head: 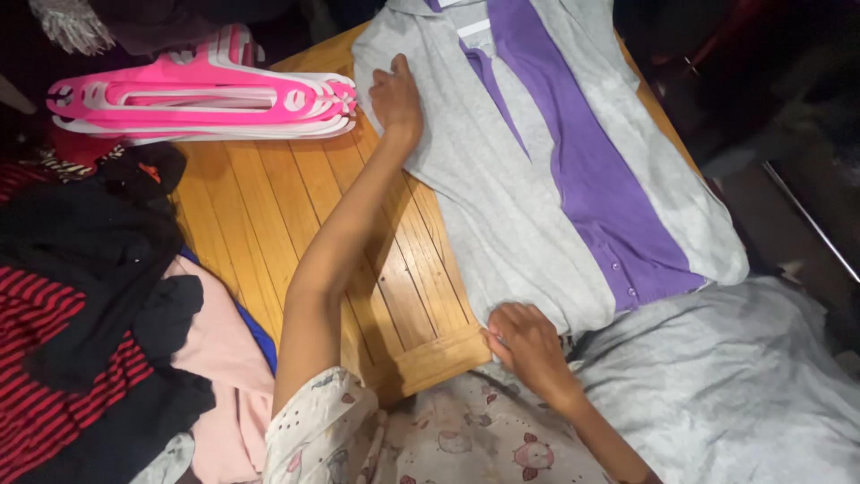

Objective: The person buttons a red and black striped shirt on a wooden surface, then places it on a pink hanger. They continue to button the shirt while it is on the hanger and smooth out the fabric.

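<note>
A grey garment [502, 179] with a purple button panel [591, 179] down its middle lies spread on a wooden table [296, 197]. My left hand [396, 97] rests on the garment's left edge near the collar end, fingers curled on the cloth. Pinching the garment's lower left corner at the table's near edge is my right hand [524, 341]. The garment's lower end hangs over the table edge toward my lap.
A stack of pink and white hangers [206, 94] lies at the table's far left. A heap of clothes, black, red-striped [54, 358] and pale pink [224, 358], sits on the left. Grey fabric [726, 385] covers the lower right.
</note>
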